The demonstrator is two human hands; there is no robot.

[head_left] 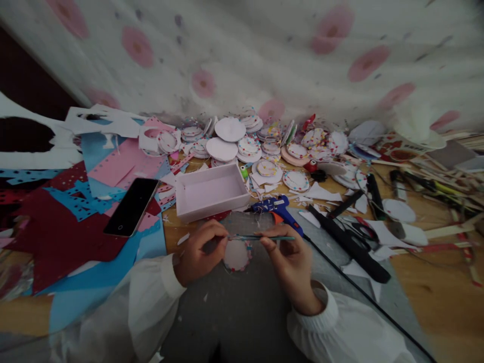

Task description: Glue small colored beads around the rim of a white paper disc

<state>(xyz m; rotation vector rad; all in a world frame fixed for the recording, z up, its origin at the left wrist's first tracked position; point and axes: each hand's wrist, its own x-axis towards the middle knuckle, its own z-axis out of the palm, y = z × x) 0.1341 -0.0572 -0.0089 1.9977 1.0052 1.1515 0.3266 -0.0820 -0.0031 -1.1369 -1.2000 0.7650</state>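
Note:
My right hand [291,267] holds slim teal tweezers [280,238] level between thumb and fingers, with the tips pointing left. Thumb and forefinger of my left hand [200,254] are pinched together close to those tips. What sits in that pinch is too small to make out. Just below the tweezers is a small white disc [236,254] with red and pink dots along its rim, over the grey mat [227,312]. The tweezers and my left fingertips overlap its upper edge.
A white open box [212,191] and a blue glue gun [278,206] stand beyond my hands. Decorated discs [249,146] pile up along the curtain. Left lie a phone [132,206] and coloured sheets [75,232]; right, scissors [361,232] and a long black object [350,244].

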